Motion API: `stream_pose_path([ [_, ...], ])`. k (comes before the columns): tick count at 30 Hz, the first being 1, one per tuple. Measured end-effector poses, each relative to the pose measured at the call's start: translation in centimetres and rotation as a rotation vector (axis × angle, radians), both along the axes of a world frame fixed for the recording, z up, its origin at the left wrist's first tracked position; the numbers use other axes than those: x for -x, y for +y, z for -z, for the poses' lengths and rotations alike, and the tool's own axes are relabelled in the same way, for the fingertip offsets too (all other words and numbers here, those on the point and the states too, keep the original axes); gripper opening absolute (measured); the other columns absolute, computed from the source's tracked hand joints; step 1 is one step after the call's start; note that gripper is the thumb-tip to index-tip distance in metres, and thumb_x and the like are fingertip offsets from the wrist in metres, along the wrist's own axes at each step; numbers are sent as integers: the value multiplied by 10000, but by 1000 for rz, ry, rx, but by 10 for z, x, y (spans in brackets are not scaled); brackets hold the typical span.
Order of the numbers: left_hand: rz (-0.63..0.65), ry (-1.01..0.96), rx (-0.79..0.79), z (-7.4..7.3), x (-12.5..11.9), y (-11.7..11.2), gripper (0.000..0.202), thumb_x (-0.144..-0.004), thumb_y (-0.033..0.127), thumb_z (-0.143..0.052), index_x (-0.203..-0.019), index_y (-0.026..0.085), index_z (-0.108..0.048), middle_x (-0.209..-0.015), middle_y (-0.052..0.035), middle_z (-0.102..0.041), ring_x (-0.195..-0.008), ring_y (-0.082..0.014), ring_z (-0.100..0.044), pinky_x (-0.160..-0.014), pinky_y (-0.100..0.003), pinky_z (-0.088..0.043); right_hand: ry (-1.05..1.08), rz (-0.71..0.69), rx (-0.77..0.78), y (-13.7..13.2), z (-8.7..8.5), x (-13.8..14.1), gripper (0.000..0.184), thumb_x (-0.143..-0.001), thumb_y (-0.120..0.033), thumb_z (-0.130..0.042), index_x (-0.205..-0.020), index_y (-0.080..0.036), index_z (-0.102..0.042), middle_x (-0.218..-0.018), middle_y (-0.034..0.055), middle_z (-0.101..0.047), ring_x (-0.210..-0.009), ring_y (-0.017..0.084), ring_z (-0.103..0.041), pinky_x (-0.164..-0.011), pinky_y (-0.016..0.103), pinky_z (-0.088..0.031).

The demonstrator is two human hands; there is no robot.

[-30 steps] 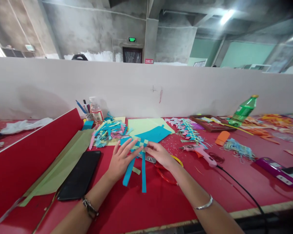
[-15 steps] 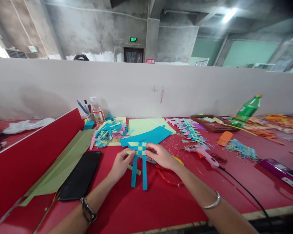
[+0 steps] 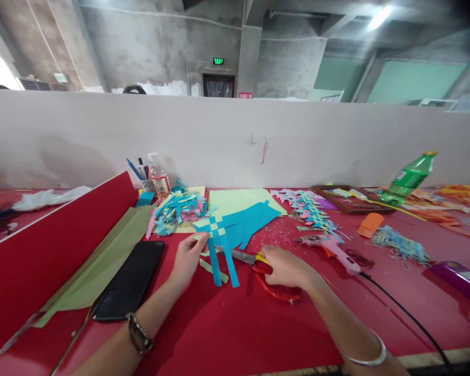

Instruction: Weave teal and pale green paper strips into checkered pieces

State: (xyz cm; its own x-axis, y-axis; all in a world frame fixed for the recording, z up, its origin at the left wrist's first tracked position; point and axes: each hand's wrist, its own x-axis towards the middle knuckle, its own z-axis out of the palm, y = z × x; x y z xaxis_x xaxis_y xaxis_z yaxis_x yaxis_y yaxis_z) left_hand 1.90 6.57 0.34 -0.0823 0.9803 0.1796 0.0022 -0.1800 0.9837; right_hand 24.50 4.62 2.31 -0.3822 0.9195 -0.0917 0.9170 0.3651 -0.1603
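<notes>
My left hand (image 3: 187,257) pinches the left edge of a small woven piece of blue and pale green paper strips (image 3: 216,232), held up off the red table (image 3: 235,324) with two long blue tails hanging down. My right hand (image 3: 284,267) rests lower on the table, fingers curled over the red and yellow handles of a pair of scissors (image 3: 254,259). The scissors' blades point left toward the woven piece. A blue sheet (image 3: 254,219) and a pale green sheet (image 3: 238,199) lie just behind.
A black phone (image 3: 130,278) lies left of my left hand, beside olive paper (image 3: 102,266) and a red board (image 3: 43,245). A heap of cut strips (image 3: 176,209), pens and a small bottle (image 3: 159,177) stand behind. A pink glue gun (image 3: 331,245), its cable, a green bottle (image 3: 409,177) and a wooden tray (image 3: 347,198) are right.
My right hand let go of the woven piece and dropped to the scissors' handles. My left hand now holds the piece alone, tilted and a little further left.
</notes>
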Motion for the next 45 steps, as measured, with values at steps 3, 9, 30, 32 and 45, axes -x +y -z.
stream_pose_path([
  [3, -37, -102, 12, 3, 5, 5, 258, -683, 395, -530, -596, 152, -546, -535, 35, -473, -509, -78, -414, -504, -180, -332, -38, 16, -12, 0, 2, 3, 216, -595, -259, -518, -777, -142, -516, -837, 109, -583, -757, 212, -537, -564, 239, -313],
  [9, -81, -233, 14, 5, 14, 11, 236, -660, 387, -561, -637, 152, -567, -574, 29, -490, -528, -71, -419, -520, -180, -342, -38, 16, -95, 5, 4, -1, 211, -606, -287, -518, -765, -150, -532, -805, 92, -584, -724, 202, -539, -564, 245, -313],
  [30, -236, -443, -49, -7, 26, 17, 230, -568, 377, -644, -643, 171, -575, -638, 29, -525, -571, -76, -462, -542, -193, -370, 479, 34, -43, 5, -3, 1, 329, -695, -491, -466, -816, -192, -398, -697, -5, -495, -591, 124, -448, -507, 209, -302],
  [32, -222, -429, -64, -8, 27, 16, 234, -569, 381, -641, -641, 168, -576, -669, 24, -536, -599, -80, -476, -561, -196, -379, 451, 32, -62, 4, -3, 4, 360, -652, -503, -511, -792, -196, -386, -675, -16, -482, -564, 113, -426, -491, 201, -279],
  [45, -341, -397, 24, -3, 31, 22, 306, -537, 412, -655, -720, 173, -607, -763, 15, -558, -631, -66, -479, -583, -191, -367, 391, 81, -126, 3, 2, 17, 335, -705, -527, -431, -709, -196, -375, -572, -37, -435, -479, 89, -360, -445, 200, -179],
])
